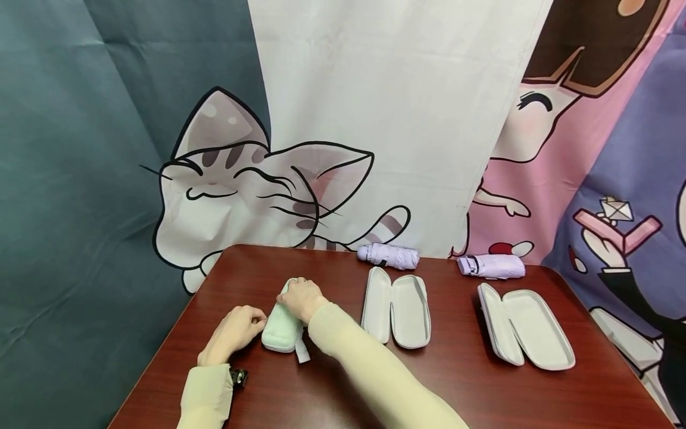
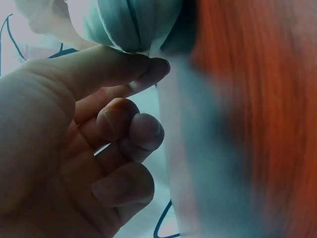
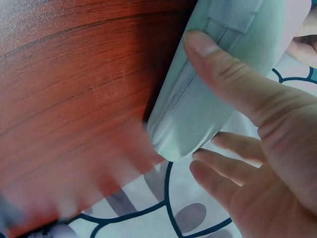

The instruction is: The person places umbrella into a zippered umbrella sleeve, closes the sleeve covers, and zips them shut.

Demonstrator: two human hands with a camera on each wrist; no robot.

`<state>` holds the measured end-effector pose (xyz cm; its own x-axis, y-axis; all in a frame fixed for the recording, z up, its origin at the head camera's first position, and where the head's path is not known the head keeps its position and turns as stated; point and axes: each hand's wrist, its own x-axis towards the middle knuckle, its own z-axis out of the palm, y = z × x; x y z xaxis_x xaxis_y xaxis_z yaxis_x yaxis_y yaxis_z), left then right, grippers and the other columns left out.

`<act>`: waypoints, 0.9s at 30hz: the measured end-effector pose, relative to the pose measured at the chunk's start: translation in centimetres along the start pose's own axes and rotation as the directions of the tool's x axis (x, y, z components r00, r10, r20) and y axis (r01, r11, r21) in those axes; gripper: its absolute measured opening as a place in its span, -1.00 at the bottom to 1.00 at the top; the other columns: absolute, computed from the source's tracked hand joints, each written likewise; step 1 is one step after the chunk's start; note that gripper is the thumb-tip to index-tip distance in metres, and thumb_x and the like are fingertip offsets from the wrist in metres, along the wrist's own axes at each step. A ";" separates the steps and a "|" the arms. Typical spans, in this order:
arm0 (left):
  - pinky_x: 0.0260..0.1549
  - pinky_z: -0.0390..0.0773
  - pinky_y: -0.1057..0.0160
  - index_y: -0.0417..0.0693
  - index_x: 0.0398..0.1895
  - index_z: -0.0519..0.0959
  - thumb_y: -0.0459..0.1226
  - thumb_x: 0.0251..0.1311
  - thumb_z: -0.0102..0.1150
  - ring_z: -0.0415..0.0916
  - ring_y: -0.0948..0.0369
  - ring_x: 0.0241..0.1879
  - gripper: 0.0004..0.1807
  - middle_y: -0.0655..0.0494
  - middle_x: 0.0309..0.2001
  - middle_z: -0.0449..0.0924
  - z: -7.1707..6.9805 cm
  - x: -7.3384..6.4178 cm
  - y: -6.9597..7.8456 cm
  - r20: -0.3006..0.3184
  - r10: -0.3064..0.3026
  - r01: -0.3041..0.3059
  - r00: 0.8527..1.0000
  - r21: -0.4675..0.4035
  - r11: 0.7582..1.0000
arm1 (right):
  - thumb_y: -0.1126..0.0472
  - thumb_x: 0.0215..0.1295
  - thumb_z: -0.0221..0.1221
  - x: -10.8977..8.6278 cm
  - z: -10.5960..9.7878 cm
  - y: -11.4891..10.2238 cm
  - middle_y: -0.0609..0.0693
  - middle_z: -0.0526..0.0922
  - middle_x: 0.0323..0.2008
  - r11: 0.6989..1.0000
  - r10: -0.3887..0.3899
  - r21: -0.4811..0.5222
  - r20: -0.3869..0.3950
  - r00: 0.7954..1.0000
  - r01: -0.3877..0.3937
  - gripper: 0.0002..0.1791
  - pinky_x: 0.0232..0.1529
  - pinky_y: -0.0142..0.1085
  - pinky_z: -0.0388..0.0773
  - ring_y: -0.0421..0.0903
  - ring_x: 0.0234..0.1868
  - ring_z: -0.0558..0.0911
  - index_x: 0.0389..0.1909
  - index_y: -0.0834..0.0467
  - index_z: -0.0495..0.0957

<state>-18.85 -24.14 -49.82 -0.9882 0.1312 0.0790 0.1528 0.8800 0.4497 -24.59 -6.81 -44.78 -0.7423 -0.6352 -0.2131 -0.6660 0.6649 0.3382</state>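
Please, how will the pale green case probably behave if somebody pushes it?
The pale green case probably holds its shape, since its rounded end looks smooth and full. It seems unlikely to roll, being long and flattened. Its strap may flop or drag, as it sticks out loosely.

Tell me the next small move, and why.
Likely, draw the zip open with the left hand, which seems to pinch it, while the right hand holds the green case: this one looks closed, whereas the other two cases lie open.
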 end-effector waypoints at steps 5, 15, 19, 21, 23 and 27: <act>-0.43 0.35 0.22 0.09 -0.40 0.72 -0.34 0.18 0.19 0.32 0.28 -0.54 -0.85 0.31 -0.59 0.47 -0.3 -0.2 -0.4 0.014 -0.003 0.003 1.000 -0.017 1.000 | -0.08 -0.21 0.58 0.2 0.3 0.4 -0.11 0.37 0.23 0.999 -0.030 0.014 0.004 1.000 0.030 -0.11 0.10 -0.26 0.43 -0.08 0.28 0.34 0.26 -0.39 0.42; -0.23 0.52 0.09 0.10 -0.33 0.75 -0.31 0.20 0.26 0.55 0.22 -0.30 -0.88 0.21 -0.30 0.67 -0.4 -0.1 -0.6 0.024 -0.010 0.009 1.000 0.006 1.000 | -0.06 -0.34 0.63 -0.4 1.0 1.4 -0.10 0.57 -0.04 0.987 0.017 0.161 -0.048 0.999 -0.009 -0.24 -0.08 -0.28 0.54 -0.10 0.05 0.49 0.06 -0.20 0.62; -0.20 0.54 0.05 0.10 -0.30 0.75 -0.29 0.22 0.25 0.58 0.17 -0.23 -0.88 0.17 -0.24 0.68 -0.5 -0.1 -0.5 0.038 -0.028 0.028 0.999 0.009 1.000 | -0.05 -0.39 0.65 -0.7 1.3 1.5 -0.08 0.61 -0.14 0.982 0.050 0.186 -0.072 0.996 -0.035 -0.31 -0.06 -0.27 0.53 -0.09 -0.03 0.53 -0.06 -0.12 0.68; -0.23 0.53 0.06 0.10 -0.31 0.75 -0.30 0.21 0.25 0.56 0.18 -0.27 -0.88 0.18 -0.26 0.68 -0.6 -0.2 -0.7 0.035 -0.039 0.038 0.999 0.016 0.999 | -0.09 -0.41 0.65 -0.8 1.4 1.4 -0.08 0.62 -0.17 0.981 0.059 0.188 -0.090 0.994 -0.041 -0.32 -0.06 -0.28 0.52 -0.09 -0.07 0.54 -0.09 -0.09 0.69; -0.28 0.51 0.09 0.11 -0.33 0.74 -0.30 0.19 0.24 0.52 0.21 -0.35 -0.87 0.20 -0.30 0.66 -0.7 -0.3 -0.8 0.025 -0.052 0.051 0.998 0.024 0.998 | -0.13 -0.42 0.64 -0.9 1.6 1.3 -0.08 0.64 -0.19 0.982 0.072 0.182 -0.110 0.991 -0.051 -0.30 -0.07 -0.28 0.53 -0.09 -0.10 0.55 -0.10 -0.07 0.69; -0.39 0.42 0.16 0.13 -0.38 0.73 -0.30 0.14 0.20 0.39 0.24 -0.48 -0.85 0.23 -0.40 0.62 -0.7 -0.3 -1.1 0.006 -0.064 0.064 0.998 0.026 0.998 | -0.20 -0.45 0.62 -0.8 2.0 1.0 -0.09 0.66 -0.23 0.982 0.109 0.168 -0.137 0.985 -0.085 -0.29 -0.07 -0.27 0.54 -0.09 -0.13 0.57 -0.12 -0.06 0.69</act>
<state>-18.71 -25.51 -49.69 -0.9960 0.0774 0.0444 0.0890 0.8982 0.4305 -24.82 -4.89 -46.07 -0.7933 -0.6069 -0.0480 -0.6033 0.7731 0.1958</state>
